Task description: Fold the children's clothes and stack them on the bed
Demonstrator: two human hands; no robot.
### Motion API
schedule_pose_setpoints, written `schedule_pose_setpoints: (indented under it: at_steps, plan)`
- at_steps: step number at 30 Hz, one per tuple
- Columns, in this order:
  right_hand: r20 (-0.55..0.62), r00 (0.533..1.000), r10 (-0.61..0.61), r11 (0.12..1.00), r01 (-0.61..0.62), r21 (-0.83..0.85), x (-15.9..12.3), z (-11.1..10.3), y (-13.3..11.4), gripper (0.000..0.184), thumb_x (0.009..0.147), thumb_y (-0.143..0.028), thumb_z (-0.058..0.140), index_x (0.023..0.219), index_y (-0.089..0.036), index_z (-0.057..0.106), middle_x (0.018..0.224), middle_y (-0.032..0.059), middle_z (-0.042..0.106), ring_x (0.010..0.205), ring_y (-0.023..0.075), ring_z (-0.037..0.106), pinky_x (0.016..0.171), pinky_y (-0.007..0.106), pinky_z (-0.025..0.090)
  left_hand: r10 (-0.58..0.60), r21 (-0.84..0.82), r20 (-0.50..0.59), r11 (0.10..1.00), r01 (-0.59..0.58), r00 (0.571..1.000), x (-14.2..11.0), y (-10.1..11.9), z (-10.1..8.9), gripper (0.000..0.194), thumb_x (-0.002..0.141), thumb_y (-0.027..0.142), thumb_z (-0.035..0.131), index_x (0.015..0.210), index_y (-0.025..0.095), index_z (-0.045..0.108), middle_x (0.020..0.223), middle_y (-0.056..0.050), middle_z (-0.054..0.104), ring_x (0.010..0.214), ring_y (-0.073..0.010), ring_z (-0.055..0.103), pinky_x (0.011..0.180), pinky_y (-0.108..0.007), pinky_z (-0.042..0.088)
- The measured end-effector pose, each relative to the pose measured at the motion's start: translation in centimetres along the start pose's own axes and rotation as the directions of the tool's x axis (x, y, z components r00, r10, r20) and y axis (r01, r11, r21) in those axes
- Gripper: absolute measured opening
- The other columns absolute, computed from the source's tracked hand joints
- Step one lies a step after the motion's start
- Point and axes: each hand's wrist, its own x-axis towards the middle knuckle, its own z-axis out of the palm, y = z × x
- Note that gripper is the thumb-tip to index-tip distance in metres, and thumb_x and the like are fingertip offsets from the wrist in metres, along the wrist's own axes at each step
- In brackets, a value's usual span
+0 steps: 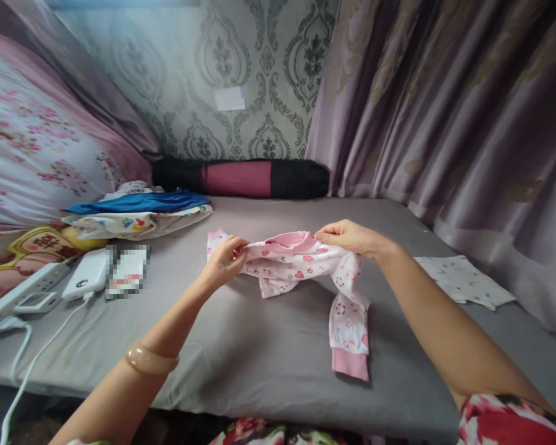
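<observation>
A small white long-sleeved shirt with pink prints, a pink collar and pink cuffs is held up just over the grey bed sheet. My left hand pinches it at the shoulder left of the collar. On the other side of the collar, my right hand grips the opposite shoulder between thumb and fingers. One sleeve hangs down at the right, its cuff low near the sheet. The other sleeve shows only partly behind my left hand, and the shirt's lower part is bunched up.
Folded clothes lie in a pile at the back left. A white patterned cloth rests at the right. Near the left edge are a power strip, a white power bank and a cable. A black-and-maroon long bag lies along the wall.
</observation>
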Motion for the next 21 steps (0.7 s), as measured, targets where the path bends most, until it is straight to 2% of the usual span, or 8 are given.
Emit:
schedule_pose_setpoints:
  at_steps: [3, 5, 8, 11, 15, 18, 21]
  plan:
    - [0.082, 0.995, -0.061, 0.998, 0.059, 0.025, -1.3, -1.4, -2.1, 0.039, 0.071, -0.047, 0.074, 0.098, -0.019, 0.074, 0.092, 0.0034, 0.071, 0.080, 0.0137, 0.061, 0.070, 0.024, 0.046, -0.092, -0.178, -0.061, 0.981, 0.080, 0.994, 0.6, 1.5, -2.0, 0.026, 0.079, 0.036, 0.050, 0.090, 0.017, 0.064, 0.078, -0.003, 0.062, 0.070, -0.0154, 0.057, 0.063, -0.025, 0.045]
    - [0.102, 0.991, -0.082, 0.997, 0.080, 0.018, -2.0, -2.0, -3.6, 0.036, 0.071, -0.043, 0.075, 0.100, -0.021, 0.074, 0.097, 0.0040, 0.072, 0.085, 0.0155, 0.063, 0.075, 0.026, 0.049, -0.115, -0.277, -0.106, 0.957, 0.082, 0.988, 1.1, 2.9, -3.4, 0.029, 0.077, 0.038, 0.054, 0.091, 0.016, 0.064, 0.075, -0.002, 0.062, 0.067, -0.0142, 0.055, 0.059, -0.024, 0.043]
    - [0.023, 0.990, -0.138, 0.990, 0.138, -0.020, -2.7, -2.8, -5.7, 0.029, 0.072, -0.039, 0.076, 0.094, -0.021, 0.075, 0.094, 0.0037, 0.073, 0.085, 0.0166, 0.065, 0.076, 0.028, 0.050, -0.087, -0.322, -0.176, 0.946, 0.027, 0.981, 1.9, 5.4, -6.2, 0.030, 0.076, 0.040, 0.056, 0.092, 0.016, 0.065, 0.074, -0.001, 0.062, 0.064, -0.0135, 0.053, 0.056, -0.023, 0.041]
    - [-0.103, 0.969, -0.223, 0.973, 0.215, -0.078, -3.0, -3.5, -7.7, 0.024, 0.071, -0.040, 0.077, 0.086, -0.021, 0.076, 0.086, 0.0036, 0.073, 0.081, 0.0164, 0.065, 0.072, 0.028, 0.051, -0.001, -0.220, -0.215, 0.974, -0.048, 0.977, 2.8, 7.8, -9.4, 0.029, 0.076, 0.041, 0.059, 0.091, 0.017, 0.067, 0.074, -0.002, 0.062, 0.065, -0.0147, 0.053, 0.054, -0.024, 0.041]
    - [-0.205, 0.926, -0.317, 0.945, 0.290, -0.151, -2.7, -4.6, -9.5, 0.026, 0.073, -0.044, 0.076, 0.087, -0.023, 0.076, 0.081, 0.0032, 0.072, 0.076, 0.0166, 0.065, 0.066, 0.028, 0.051, 0.113, -0.091, -0.144, 0.988, -0.127, 0.983, 4.5, 9.1, -13.2, 0.024, 0.070, 0.039, 0.069, 0.086, 0.021, 0.071, 0.074, -0.002, 0.064, 0.064, -0.0156, 0.054, 0.054, -0.025, 0.042]
    - [-0.227, 0.903, -0.366, 0.921, 0.315, -0.231, -1.7, -5.1, -10.0, 0.025, 0.075, -0.043, 0.074, 0.089, -0.022, 0.076, 0.076, 0.0028, 0.071, 0.073, 0.0169, 0.064, 0.064, 0.028, 0.050, 0.125, -0.006, -0.088, 0.992, -0.126, 0.988, 6.2, 8.7, -14.6, 0.020, 0.069, 0.038, 0.070, 0.080, 0.022, 0.073, 0.070, -0.002, 0.064, 0.063, -0.0163, 0.054, 0.056, -0.027, 0.041]
    - [-0.234, 0.883, -0.406, 0.860, 0.283, -0.424, -0.6, -5.5, -10.5, 0.020, 0.078, -0.038, 0.072, 0.087, -0.020, 0.076, 0.072, 0.0019, 0.070, 0.070, 0.0167, 0.063, 0.065, 0.029, 0.049, 0.166, 0.117, -0.155, 0.982, -0.149, 0.974, 7.5, 8.5, -14.8, 0.015, 0.070, 0.036, 0.068, 0.074, 0.023, 0.073, 0.066, -0.001, 0.062, 0.066, -0.0175, 0.055, 0.062, -0.029, 0.041]
